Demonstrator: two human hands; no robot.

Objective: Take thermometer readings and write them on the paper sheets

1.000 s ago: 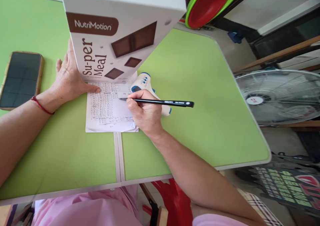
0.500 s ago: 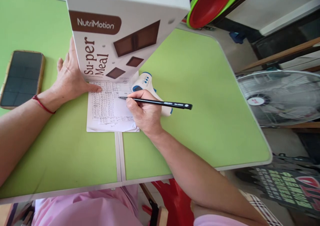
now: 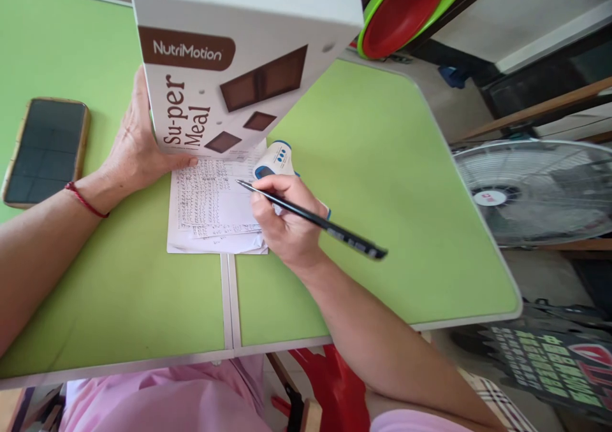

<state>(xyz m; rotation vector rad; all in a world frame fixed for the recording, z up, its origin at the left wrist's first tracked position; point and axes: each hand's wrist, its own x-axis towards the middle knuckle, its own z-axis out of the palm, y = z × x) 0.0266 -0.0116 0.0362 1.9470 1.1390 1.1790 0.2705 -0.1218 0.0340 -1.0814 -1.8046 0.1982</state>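
A white NutriMotion Su-per Meal box stands upright, its lower edge over handwritten sheets of paper. My left hand is at the box's lower left edge, fingers along its side and thumb across the front bottom, over the paper's top. Part of those fingers is hidden. In my right hand is a black pen, pinched between thumb and fingers. Its tip is over the paper's right part; whether it touches cannot be seen. Partly behind that hand lies a white and blue forehead thermometer.
A phone in a tan-edged case lies on the green folding table, at left. Beyond its right edge stand a fan and a dark printed bag. A red basin is at the top.
My right hand has moved slightly right, the pen tip away from its earlier spot and the pen's rear end lower. My left fingers have closed in along the box's side.
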